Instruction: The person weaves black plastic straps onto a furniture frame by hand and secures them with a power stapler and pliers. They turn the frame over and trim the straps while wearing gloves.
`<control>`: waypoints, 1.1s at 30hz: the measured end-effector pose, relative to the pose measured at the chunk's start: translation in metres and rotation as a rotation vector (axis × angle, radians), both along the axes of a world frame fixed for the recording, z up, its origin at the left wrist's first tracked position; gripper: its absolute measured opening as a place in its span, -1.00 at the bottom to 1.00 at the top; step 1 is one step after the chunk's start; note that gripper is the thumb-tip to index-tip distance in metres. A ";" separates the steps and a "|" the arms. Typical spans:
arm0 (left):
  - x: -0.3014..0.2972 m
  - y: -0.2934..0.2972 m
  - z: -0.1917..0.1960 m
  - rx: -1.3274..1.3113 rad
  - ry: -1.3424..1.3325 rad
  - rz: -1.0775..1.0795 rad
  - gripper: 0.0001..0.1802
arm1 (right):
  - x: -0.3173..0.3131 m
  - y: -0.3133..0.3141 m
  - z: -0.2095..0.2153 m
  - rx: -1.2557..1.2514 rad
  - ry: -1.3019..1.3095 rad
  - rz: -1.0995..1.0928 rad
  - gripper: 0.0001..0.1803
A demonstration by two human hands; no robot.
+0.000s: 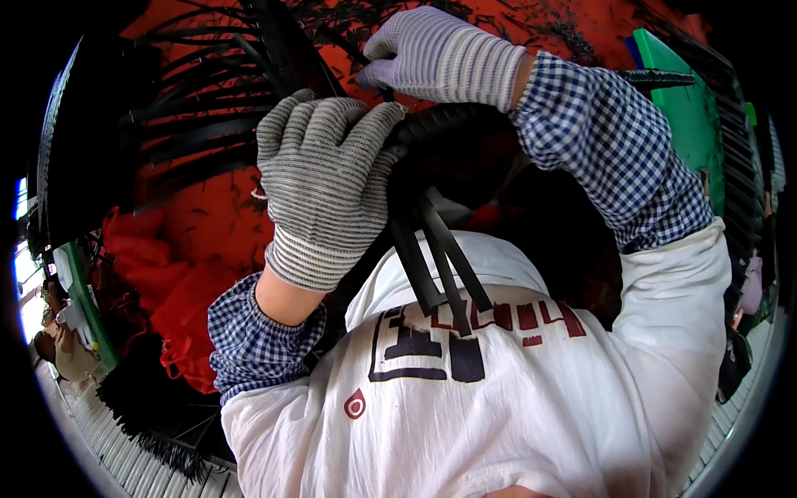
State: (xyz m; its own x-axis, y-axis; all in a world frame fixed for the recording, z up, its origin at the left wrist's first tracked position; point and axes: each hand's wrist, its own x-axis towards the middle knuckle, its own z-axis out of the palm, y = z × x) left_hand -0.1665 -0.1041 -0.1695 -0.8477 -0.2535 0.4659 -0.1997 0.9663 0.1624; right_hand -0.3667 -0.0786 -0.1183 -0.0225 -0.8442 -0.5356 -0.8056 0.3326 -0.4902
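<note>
Both of my hands wear knit gloves with fine stripes. My left hand point(324, 170) is closed on a woven piece of flat black strips, its thumb along the near edge. From that piece a braided black band point(448, 120) runs to the right, below my right hand. My right hand point(440, 58) is raised at the upper middle, its fingers pinched together on a narrow black strip point(342, 43). Loose black strips point(207, 133) fan out to the left of my left hand. Several strip ends point(444, 257) hang toward my white shirt. My left palm hides part of the weave.
Red sheeting point(216, 224) littered with black scraps lies beneath the work. Crumpled red cloth point(166, 290) is at the left. A green board point(685, 124) stands at the upper right. Dark bristly material point(158, 415) lies at the lower left.
</note>
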 end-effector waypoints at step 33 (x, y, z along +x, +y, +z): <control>-0.077 -0.005 -0.002 0.666 -0.471 -0.512 -0.51 | -0.021 0.160 -0.079 -1.277 0.575 0.481 -0.55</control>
